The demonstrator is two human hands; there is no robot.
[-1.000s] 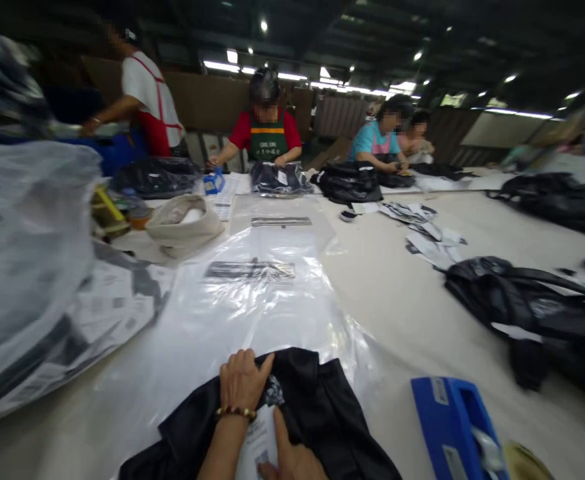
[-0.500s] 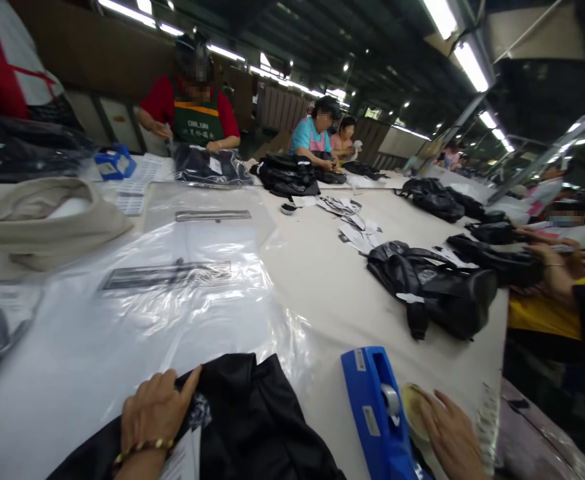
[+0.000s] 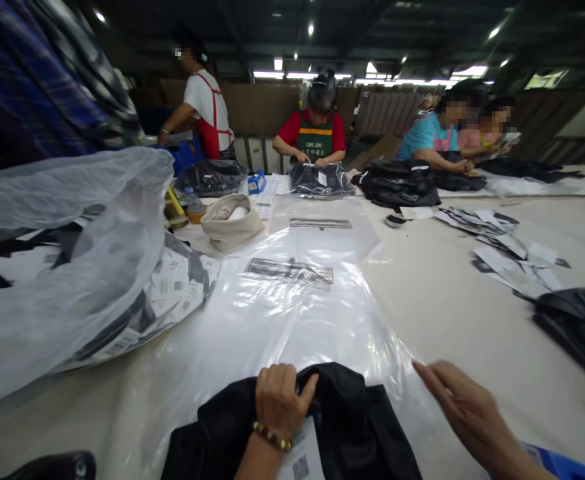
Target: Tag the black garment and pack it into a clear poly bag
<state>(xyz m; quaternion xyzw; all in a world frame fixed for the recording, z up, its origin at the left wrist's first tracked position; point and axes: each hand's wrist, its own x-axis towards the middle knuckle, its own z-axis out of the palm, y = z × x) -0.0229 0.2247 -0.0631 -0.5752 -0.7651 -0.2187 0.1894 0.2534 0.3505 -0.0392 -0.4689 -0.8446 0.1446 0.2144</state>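
My left hand (image 3: 280,399), with a bead bracelet at the wrist, grips the top edge of a folded black garment (image 3: 352,427) at the table's near edge. A white paper tag with a code (image 3: 303,461) lies on the garment just below that hand. My right hand (image 3: 465,407) hovers to the right of the garment with its fingers stretched out, over the edge of a long clear plastic bag (image 3: 292,300) that lies under the garment. It holds nothing.
A big clear sack of packed garments (image 3: 57,267) fills the left. A beige pouch (image 3: 232,220), loose paper tags (image 3: 502,260) and black garments (image 3: 577,327) lie on the white table (image 3: 447,313). Several people work along the far side. A blue tape dispenser (image 3: 562,463) shows at bottom right.
The camera swung back left. My right hand left the blue tape dispenser and moved up beside the garment, fingers extended. My left hand stayed gripping the garment.
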